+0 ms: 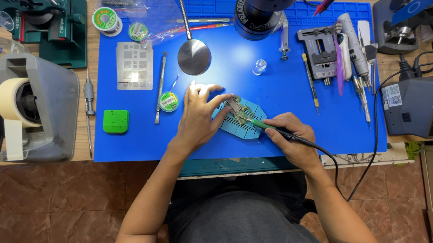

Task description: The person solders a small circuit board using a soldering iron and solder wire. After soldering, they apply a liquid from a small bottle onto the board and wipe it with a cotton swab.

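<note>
My left hand [199, 118] lies spread, fingertips pressing the circuit board [238, 110] on its ridged teal holder [242, 126] near the blue mat's [297, 126] front edge. My right hand [290, 138] pinches a green-handled soldering iron [263, 125] — tip on the board. Left of my hand sits a round green-labelled solder spool [168, 101] — farther left, a soft green square block [116, 120].

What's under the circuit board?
The circuit board lies on a light-blue holder plate, itself on the blue mat. The left hand covers the plate's left edge.
</note>
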